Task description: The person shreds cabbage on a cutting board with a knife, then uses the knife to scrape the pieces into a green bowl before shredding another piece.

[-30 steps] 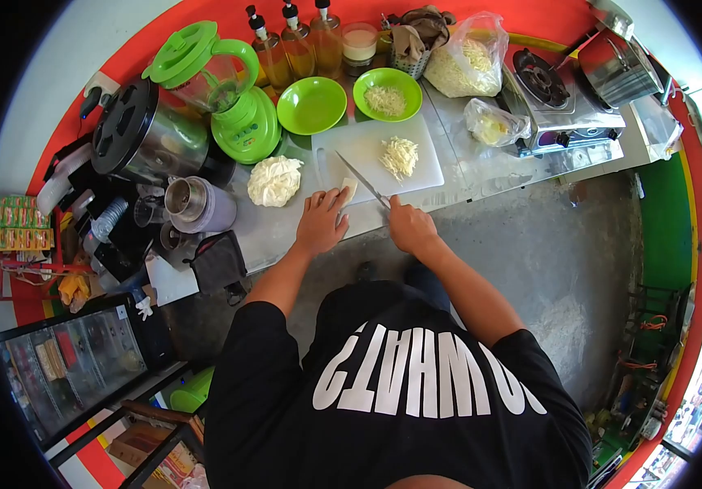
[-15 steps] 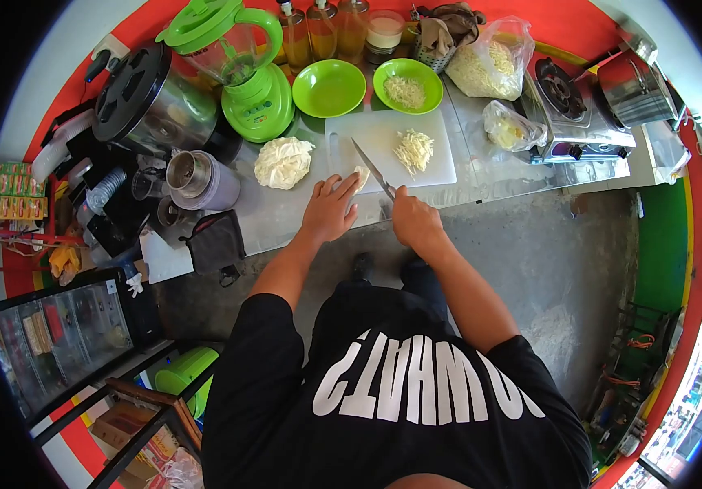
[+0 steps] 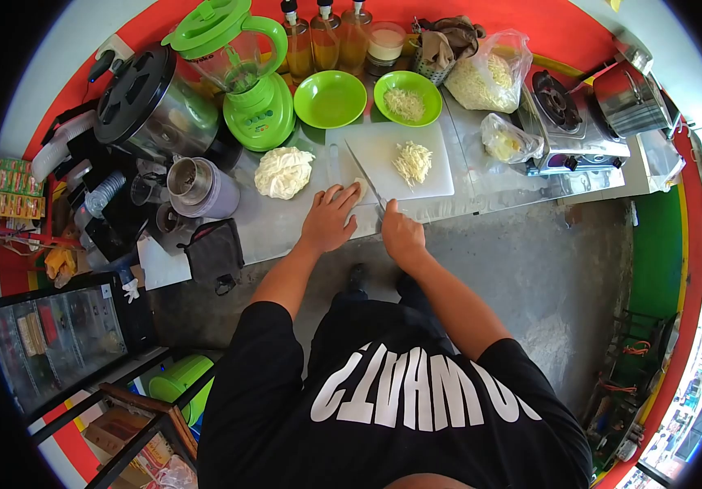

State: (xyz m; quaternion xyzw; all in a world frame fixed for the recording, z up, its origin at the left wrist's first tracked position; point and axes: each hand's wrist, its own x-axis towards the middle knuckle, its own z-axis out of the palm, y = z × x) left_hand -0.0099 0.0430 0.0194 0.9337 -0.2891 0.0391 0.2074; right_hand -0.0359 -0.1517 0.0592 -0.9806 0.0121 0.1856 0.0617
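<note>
My right hand point(image 3: 403, 235) is wrapped round the handle of a long knife point(image 3: 362, 169), whose blade points up and left over the white cutting board point(image 3: 439, 175). My left hand point(image 3: 330, 218) lies with its fingertips on a pale piece of cabbage point(image 3: 361, 188) at the board's left front, just left of the blade. A small heap of shredded cabbage point(image 3: 413, 162) rests on the board, right of the knife. Left of the board sits a larger pale cabbage chunk point(image 3: 284, 173).
Behind the board stand an empty green plate point(image 3: 330, 99) and a green plate with shreds point(image 3: 424, 99). A green blender point(image 3: 259, 114) and a steel-and-purple container point(image 3: 204, 187) are at left. Bagged shreds point(image 3: 490, 77) and a gas stove point(image 3: 575, 130) are at right.
The right hand and knife have shifted slightly left, closer to the left hand. The whole view has tilted a little, so the counter items appear lower.
</note>
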